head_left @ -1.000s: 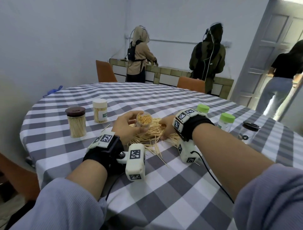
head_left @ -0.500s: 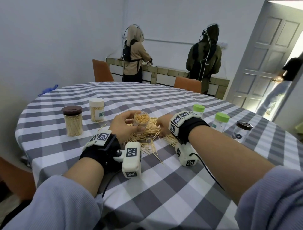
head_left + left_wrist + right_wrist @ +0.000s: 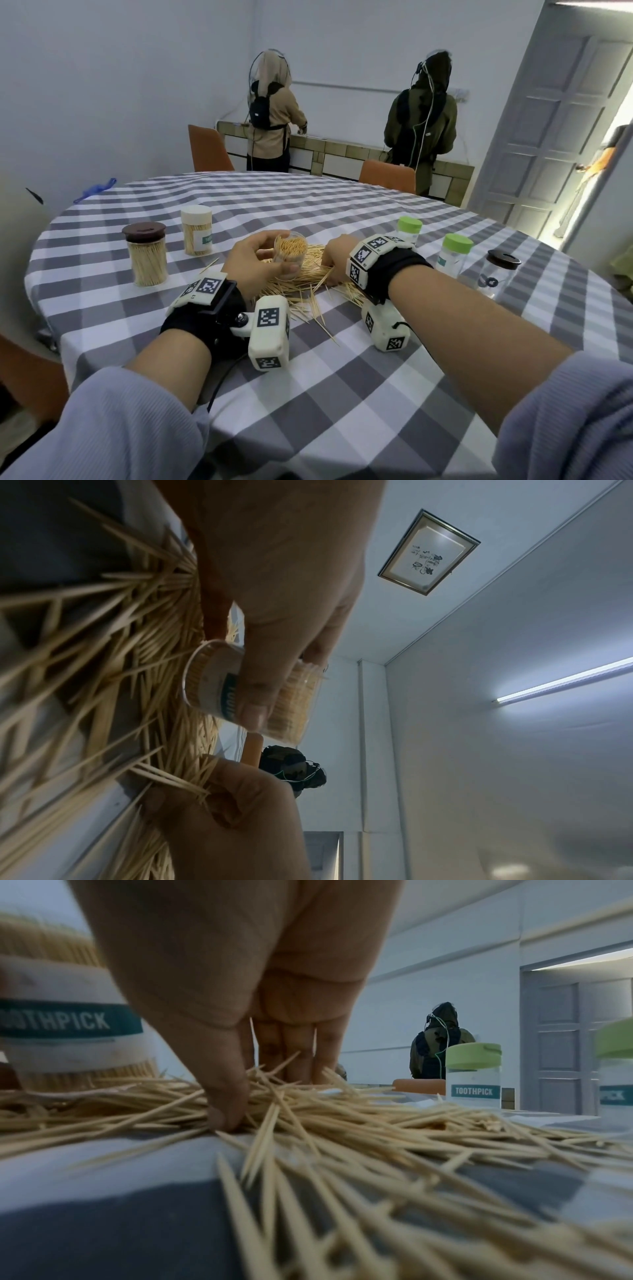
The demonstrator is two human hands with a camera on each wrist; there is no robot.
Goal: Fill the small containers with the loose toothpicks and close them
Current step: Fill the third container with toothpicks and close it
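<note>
Left hand (image 3: 255,263) holds a small clear container (image 3: 290,253) at centre frame in the head view, mouth up, lid off, packed near the rim with toothpicks standing on end; thumb and fingers are curled round its wall, its base low over or resting on the loose pile of toothpicks (image 3: 308,274), which of the two cannot be told. Right hand (image 3: 337,260) sits just right of the container, on the same pile. In the right wrist view its fingers (image 3: 291,1047) and thumb are dug down into the sticks and drawn toward one another, apparently pinching a small bunch. Sticks in the pile lie flat on the bench (image 3: 342,394), crossing every way. Judgement: the coming move turns on axis. The open mouth lies up and to the left of the right hand, close by, so any bunch lifted must be turned from lying to upright before it drops in. Room left inside looks slight.
</note>
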